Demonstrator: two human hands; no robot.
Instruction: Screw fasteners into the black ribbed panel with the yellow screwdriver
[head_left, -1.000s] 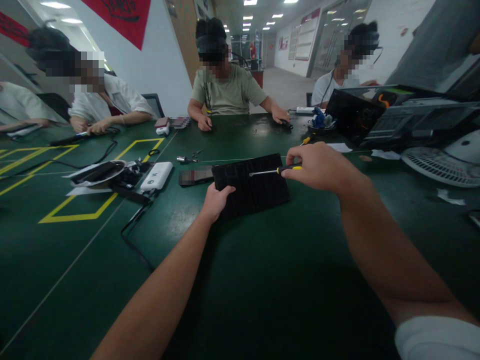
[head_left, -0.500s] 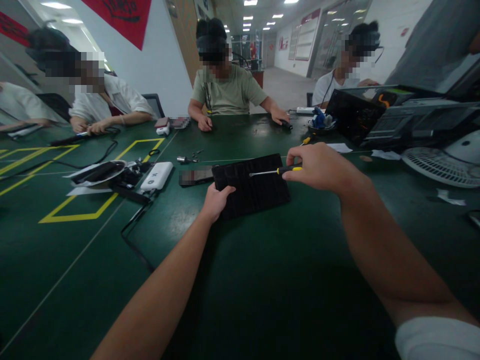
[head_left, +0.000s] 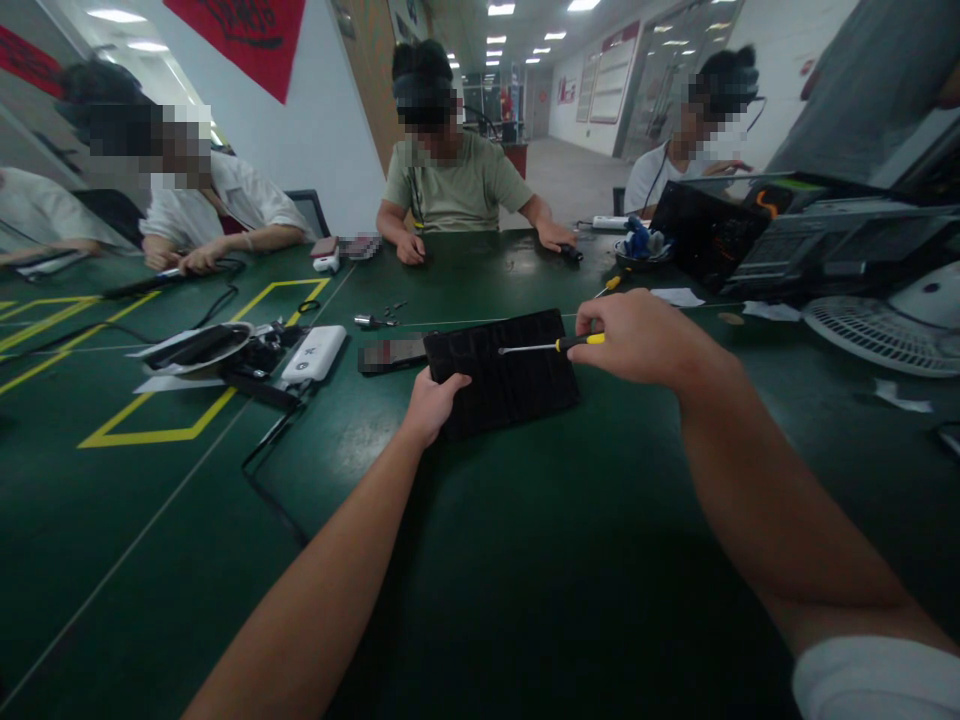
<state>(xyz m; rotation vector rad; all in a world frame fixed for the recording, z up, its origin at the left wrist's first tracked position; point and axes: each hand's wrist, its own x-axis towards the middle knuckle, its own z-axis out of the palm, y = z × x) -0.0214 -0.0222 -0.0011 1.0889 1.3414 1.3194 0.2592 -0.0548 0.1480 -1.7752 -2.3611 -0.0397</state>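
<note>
My left hand [head_left: 436, 405] grips the left edge of a flat black panel [head_left: 517, 385], thumb on its upper face. The panel is tilted toward me over the green table [head_left: 525, 560]. My right hand [head_left: 630, 335] is closed round the yellow and black handle of a screwdriver [head_left: 532, 347]. Its shaft points left across the panel, with the tip over the panel's middle; whether it touches, I cannot tell. Behind the panel's left corner lies a dark, phone-like flat object [head_left: 386, 354], partly covered.
To the left are a white power bank [head_left: 315, 355], a dish of dark parts [head_left: 199, 350] and a black cable [head_left: 270, 470]. Small metal parts [head_left: 375, 321] lie ahead. A second screwdriver [head_left: 611, 285], a computer case [head_left: 817, 235] and a fan [head_left: 892, 320] are right. Several people sit around.
My hands, the panel and the screwdriver stay almost where they were. The person opposite has shifted a hand slightly on a dark object.
</note>
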